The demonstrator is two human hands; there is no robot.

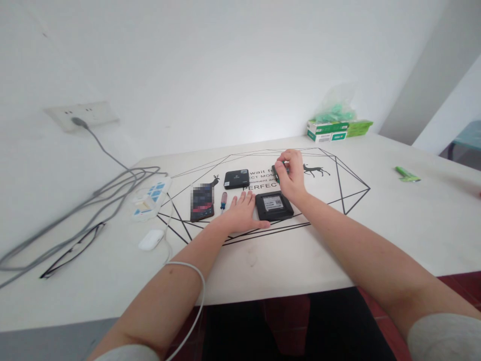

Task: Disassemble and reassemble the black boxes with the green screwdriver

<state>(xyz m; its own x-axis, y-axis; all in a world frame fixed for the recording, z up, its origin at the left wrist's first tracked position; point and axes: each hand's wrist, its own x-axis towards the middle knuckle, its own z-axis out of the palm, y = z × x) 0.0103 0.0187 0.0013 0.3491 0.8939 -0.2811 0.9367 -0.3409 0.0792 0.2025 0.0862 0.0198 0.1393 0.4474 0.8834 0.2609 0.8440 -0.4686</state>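
Observation:
My left hand (242,213) lies flat on the white table with its fingers stretched out, its thumb beside the near edge of an open black plastic case (274,206). Inside that case is a light panel with printed labels. My right hand (292,175) is closed around a small dark-green circuit board (275,174) above the table, just behind the case; the fingers cover much of the board. Left of my left hand lies a screwdriver (224,199) with a blue and red handle. A black square cover (236,179) rests farther back.
A phone (202,202) lies left of the screwdriver. Grey cables, a power strip (152,198), a white earbud case (151,239) and glasses (73,250) occupy the left side. Green-and-white boxes (327,131) stand at the back right, and a green packet (408,174) lies at the right.

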